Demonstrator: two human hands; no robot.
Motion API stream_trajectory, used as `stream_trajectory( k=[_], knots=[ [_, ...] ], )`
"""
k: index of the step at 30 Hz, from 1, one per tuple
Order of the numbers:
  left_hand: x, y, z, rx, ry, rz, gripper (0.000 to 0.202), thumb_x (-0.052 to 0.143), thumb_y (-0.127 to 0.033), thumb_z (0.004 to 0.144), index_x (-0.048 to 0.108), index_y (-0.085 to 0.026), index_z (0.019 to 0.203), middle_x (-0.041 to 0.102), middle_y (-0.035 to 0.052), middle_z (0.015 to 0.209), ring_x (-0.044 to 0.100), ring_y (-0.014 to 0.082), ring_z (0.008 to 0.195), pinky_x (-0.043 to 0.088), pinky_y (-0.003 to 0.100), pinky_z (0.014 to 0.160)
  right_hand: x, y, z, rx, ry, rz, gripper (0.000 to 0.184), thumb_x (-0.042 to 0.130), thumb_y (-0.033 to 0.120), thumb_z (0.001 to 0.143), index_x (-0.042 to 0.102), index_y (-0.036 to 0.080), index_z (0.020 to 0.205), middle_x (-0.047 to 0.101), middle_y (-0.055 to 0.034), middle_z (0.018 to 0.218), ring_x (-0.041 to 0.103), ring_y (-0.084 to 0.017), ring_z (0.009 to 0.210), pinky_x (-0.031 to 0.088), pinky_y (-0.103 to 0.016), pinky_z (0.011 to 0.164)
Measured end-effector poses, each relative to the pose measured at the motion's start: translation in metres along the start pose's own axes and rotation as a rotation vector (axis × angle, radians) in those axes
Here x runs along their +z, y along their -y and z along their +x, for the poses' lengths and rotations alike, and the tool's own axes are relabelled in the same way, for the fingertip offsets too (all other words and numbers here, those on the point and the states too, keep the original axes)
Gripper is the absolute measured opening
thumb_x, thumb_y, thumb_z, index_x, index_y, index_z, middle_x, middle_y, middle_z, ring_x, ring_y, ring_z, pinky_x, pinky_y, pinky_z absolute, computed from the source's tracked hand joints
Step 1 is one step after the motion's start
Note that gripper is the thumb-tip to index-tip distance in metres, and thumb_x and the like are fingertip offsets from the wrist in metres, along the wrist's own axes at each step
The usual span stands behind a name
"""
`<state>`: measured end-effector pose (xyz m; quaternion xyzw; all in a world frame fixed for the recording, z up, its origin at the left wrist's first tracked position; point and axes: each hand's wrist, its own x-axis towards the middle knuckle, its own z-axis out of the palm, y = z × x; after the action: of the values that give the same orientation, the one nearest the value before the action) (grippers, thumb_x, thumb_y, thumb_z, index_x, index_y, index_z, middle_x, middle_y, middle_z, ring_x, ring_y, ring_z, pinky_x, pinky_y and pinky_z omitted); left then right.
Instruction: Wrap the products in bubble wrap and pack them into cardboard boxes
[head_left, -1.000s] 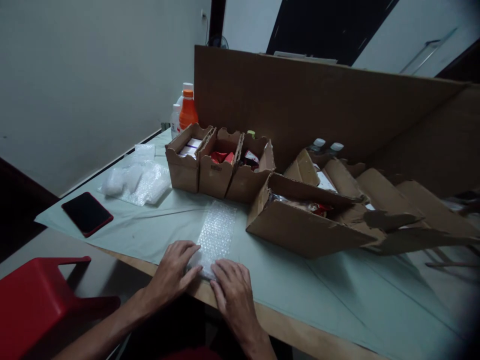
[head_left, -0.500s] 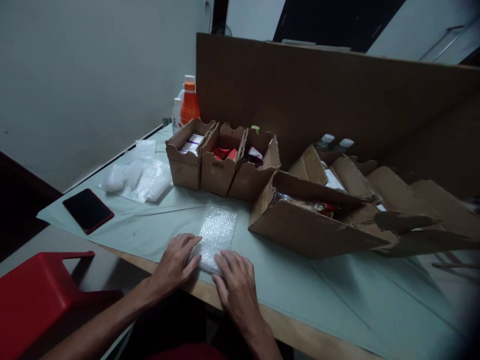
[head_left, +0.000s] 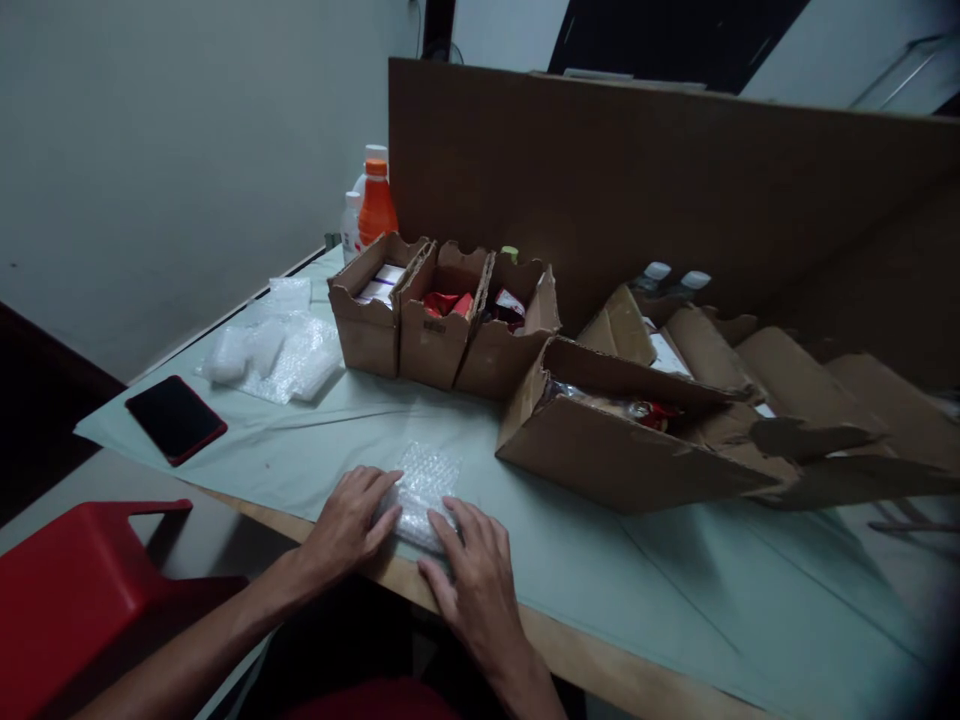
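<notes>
A sheet of clear bubble wrap (head_left: 421, 508) lies near the front edge of the cloth-covered table, its near part folded into a thick roll and its far part flat. What is inside the roll, if anything, I cannot make out. My left hand (head_left: 358, 515) grips the roll's left end, fingers on top and thumb on the near side. At the right end, my right hand (head_left: 476, 560) has its fingertips curled over the roll, with the thumb low by the table edge.
A phone (head_left: 176, 418) and more bubble wrap (head_left: 289, 355) lie to the left. Cardboard bins (head_left: 367, 335) with packets stand behind, a larger cardboard box (head_left: 600, 440) to the right. Bottles (head_left: 377, 210) stand at the back left. A red stool (head_left: 75, 590) is beside the table.
The bubble wrap has been rolled further toward its far end, so less of it lies flat. My right hand has shifted slightly, its thumb now lower by the table edge.
</notes>
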<state>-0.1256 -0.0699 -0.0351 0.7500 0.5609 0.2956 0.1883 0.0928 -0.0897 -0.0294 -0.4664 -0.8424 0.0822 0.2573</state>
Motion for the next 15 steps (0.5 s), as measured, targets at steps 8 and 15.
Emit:
stream_trajectory(
  k=[8,15],
  knots=[
    [-0.003,-0.013,-0.019,-0.512,-0.193,-0.642,0.064,0.063,-0.046,0.086,0.046,-0.016,0.14,0.06,0.016,0.132,0.063,0.0275,0.116,0.051,0.045,0.099,0.008,-0.006,0.019,0.166,-0.079,0.17,0.022,0.058,0.019,0.094,0.067,0.022,0.115,0.075,-0.0054,0.104,0.065,-0.021,0.096,0.048,-0.037,0.087],
    [0.011,-0.047,-0.009,-0.609,0.029,-1.311,0.045,0.072,-0.04,0.073,0.064,-0.013,0.109,0.073,0.0125,0.106,0.069,0.026,0.101,0.053,0.039,0.092,0.004,0.006,-0.003,0.319,-0.011,0.379,0.018,0.055,0.03,0.096,0.07,0.026,0.106,0.074,-0.0026,0.102,0.066,-0.02,0.095,0.052,-0.033,0.085]
  ],
)
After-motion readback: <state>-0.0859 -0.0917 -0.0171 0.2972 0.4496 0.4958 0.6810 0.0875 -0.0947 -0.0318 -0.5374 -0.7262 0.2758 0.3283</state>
